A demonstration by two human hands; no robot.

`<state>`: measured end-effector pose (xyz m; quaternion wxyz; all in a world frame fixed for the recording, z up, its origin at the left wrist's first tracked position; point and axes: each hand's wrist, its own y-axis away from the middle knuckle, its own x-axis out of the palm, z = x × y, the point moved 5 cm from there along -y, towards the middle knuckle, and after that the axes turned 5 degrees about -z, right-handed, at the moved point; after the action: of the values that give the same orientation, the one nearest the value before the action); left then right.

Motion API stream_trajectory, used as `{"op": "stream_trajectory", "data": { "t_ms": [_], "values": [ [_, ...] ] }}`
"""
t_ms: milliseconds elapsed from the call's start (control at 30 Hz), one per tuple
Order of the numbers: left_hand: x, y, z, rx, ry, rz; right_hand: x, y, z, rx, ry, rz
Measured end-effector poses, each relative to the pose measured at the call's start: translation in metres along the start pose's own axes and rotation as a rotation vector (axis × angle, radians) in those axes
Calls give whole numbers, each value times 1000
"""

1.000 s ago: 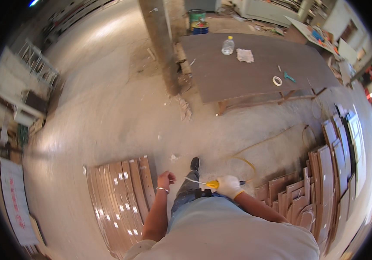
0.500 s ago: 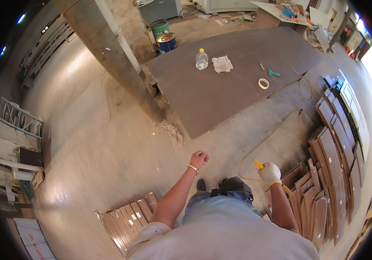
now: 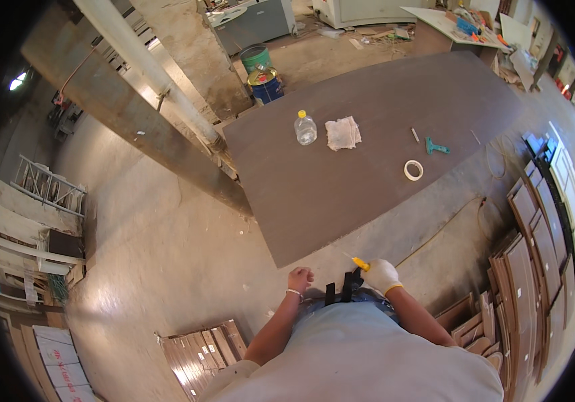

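My right hand [image 3: 382, 275], in a white glove with a yellow cuff edge, is closed around a yellow utility knife [image 3: 361, 264]; its thin pale tip points toward the table. My left hand [image 3: 300, 278] is bare, with a band at the wrist. Its fingers are curled in, and I see nothing in them. Both hands are in front of my waist, just short of the near corner of a large brown tabletop [image 3: 314, 208]. On that top are a white tape roll [image 3: 413, 170], a teal scraper [image 3: 437, 146], a folded cloth [image 3: 343, 133] and a clear yellow-capped bottle [image 3: 305, 128].
A slanting column [image 3: 147, 144] stands by the table's left end. Stacked brown panels [image 3: 525, 275] lean at the right, and more boards [image 3: 200, 352] lie at the lower left. A cable [image 3: 445, 234] trails over the floor. Green [image 3: 255, 59] and blue [image 3: 265, 87] buckets stand behind.
The table now appears nearer and lower in view. My right hand has swung inward with the knife, closer to my left hand, and its tip now shows. My left hand sits closer to my body.
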<state>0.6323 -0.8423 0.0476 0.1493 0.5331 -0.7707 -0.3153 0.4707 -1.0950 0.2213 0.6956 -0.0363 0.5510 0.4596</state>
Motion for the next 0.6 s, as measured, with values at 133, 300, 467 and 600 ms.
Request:
{"op": "stream_trajectory", "data": {
  "t_ms": [133, 300, 467, 600],
  "values": [
    [34, -19, -35, 50, 194, -58, -8, -15, 3, -169, 139, 208],
    [74, -60, -99, 49, 53, -35, -25, -33, -27, -120, 111, 233],
    [153, -122, -157, 424, -555, 19, -38, -42, -74, 84, 64, 258],
    [236, -197, -238, 801, -853, -86, -57, -44, -106, 256, 18, 282]
  ]
}}
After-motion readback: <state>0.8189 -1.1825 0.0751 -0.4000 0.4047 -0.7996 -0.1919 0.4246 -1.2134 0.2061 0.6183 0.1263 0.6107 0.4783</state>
